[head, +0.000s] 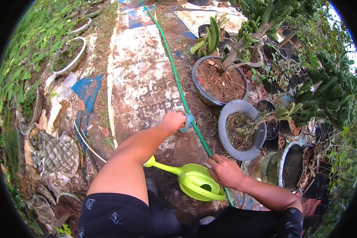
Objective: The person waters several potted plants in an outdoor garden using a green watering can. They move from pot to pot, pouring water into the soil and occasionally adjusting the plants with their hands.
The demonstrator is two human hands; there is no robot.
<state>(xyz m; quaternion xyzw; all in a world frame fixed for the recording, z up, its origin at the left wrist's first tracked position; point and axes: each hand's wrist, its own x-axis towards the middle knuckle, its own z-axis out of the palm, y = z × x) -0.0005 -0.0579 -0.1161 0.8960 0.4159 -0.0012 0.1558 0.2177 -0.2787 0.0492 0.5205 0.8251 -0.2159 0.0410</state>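
My left hand (174, 121) is closed on a light blue cloth or sponge (188, 122), pressed against a green garden hose (175, 70). The hose runs from the far end of the path down toward my body. Nearer to me, my right hand (227, 173) curls over the same hose; the fingers hide the part beneath them. A lime green watering can (196, 181) stands between my arms, its spout pointing left. The right hand's fingers overlap the can's edge in view, and I cannot tell whether they touch it.
On the right are a dark pot of soil (221, 80) with a thick-stemmed plant, a grey ring-shaped rim (242, 130) and a tilted pot (291, 163). Stained sheeting (139, 59) bearing writing covers the path. A scaly-patterned planter (59, 153) and torn blue plastic (87, 90) lie left.
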